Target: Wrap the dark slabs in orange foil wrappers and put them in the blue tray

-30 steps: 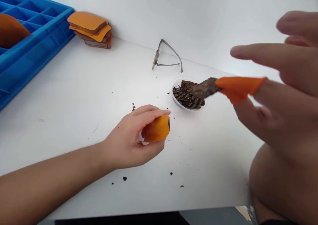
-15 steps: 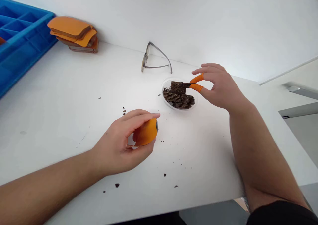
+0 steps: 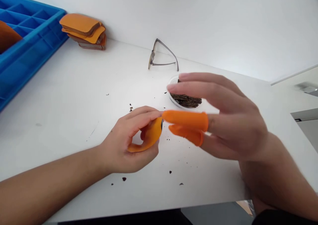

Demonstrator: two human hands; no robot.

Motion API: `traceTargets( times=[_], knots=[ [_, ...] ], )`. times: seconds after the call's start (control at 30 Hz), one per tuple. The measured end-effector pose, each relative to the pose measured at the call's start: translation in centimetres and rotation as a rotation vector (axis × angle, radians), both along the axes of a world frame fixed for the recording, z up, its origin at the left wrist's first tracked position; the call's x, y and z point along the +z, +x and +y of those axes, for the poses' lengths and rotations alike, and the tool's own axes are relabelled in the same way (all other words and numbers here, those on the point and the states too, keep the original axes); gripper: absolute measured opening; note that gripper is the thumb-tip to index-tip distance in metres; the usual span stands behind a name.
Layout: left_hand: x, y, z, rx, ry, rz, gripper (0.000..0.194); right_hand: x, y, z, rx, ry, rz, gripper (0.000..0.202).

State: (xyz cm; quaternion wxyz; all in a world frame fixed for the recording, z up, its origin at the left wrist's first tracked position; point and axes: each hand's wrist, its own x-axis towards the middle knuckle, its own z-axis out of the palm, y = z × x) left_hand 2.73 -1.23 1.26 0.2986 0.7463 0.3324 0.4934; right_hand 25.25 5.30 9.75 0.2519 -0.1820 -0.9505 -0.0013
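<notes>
One thin orange piece (image 3: pixel 152 134) sits in our left hand (image 3: pixel 118 140), bowed between thumb and fingers; that grip is clamped on it by opposite edges. We'd expect it light, flexible and springy, probably smooth enough to slip if we ease off. Best hold: those two edges, light squeeze; too hard likely creases it.

Our right hand (image 3: pixel 231 132) is just right of that grip, thumb and index tips slightly apart, nothing seen between them. Both wear orange finger cots (image 3: pixel 185 120). Index tip overlaps the piece's right end; contact or not, we can't tell.

Beyond the left grip, partly behind the right fingers: round dish (image 3: pixel 177 103) of thin dark strips (image 3: pixel 190 100). We'd treat those as brittle. Dark crumbs (image 3: pixel 124 179) lie around the left grip, on the white table (image 3: pixel 62 102).

Farther out from the grip: folded glasses (image 3: pixel 150 61) past the dish, orange stack (image 3: pixel 81 24) far left, blue compartment tray (image 3: pixel 49 31) beside it.

No brand, label or writing we can read.
</notes>
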Motion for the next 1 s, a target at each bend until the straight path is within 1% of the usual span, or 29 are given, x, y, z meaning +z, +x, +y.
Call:
traceTargets(
  times=[0.1,0.23,0.33,0.5,0.63,0.77,0.83,0.9,1.0],
  knots=[
    [-0.1,-0.2,-0.1,0.010,0.029,0.014,0.062,-1.0,-0.9,-0.4,0.041,0.112,0.029,0.021],
    [-0.1,-0.3,-0.1,0.034,0.033,0.038,0.057,-1.8,-1.1,0.1,0.066,0.184,0.083,0.021],
    [-0.1,-0.2,-0.1,0.031,0.014,0.003,0.056,-1.9,-1.2,0.1,0.060,0.207,0.111,0.023],
    [-0.1,0.1,-0.3,0.033,-0.034,-0.081,0.060,-2.5,-1.6,0.2,0.081,0.231,0.148,0.030],
    [0.0,0.1,-0.5,0.056,-0.106,-0.104,0.058,-3.5,-1.8,0.7,0.125,0.247,0.189,0.034],
    [0.0,0.2,-0.6,0.088,-0.164,-0.118,0.058,-4.9,-2.2,1.1,0.161,0.324,0.250,0.036],
    [-0.2,0.2,-0.5,0.089,-0.157,-0.145,0.059,-5.4,-2.4,1.2,0.170,0.350,0.268,0.032],
    [-0.4,0.2,-0.5,0.085,-0.135,-0.176,0.062,-5.8,-2.7,1.1,0.168,0.343,0.281,0.030],
    [-0.5,0.2,-0.5,0.075,-0.135,-0.169,0.063,-5.8,-2.8,0.8,0.180,0.303,0.334,0.031]
  ],
)
